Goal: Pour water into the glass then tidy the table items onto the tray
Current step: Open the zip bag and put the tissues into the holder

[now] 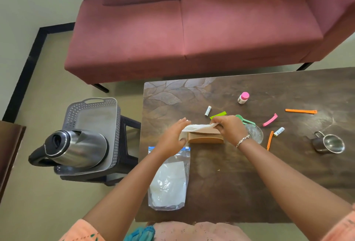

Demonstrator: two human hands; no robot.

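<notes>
A home living room: pink sofa (192,29) behind coffee table (249,183).

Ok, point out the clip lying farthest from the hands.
The long orange clip near the table's far right, lying flat. The pink clip, green clip and short orange clip all sit closer.

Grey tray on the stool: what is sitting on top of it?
A steel kettle stands on the near end of the grey tray; the far part is bare. The kettle's body hides the tray floor beneath it.

Both hands are holding a white tissue (199,127) over the brown box (205,138). The right hand (229,128) is pinching its end between the fingertips; the left hand (173,135) is touching the other end.
</notes>
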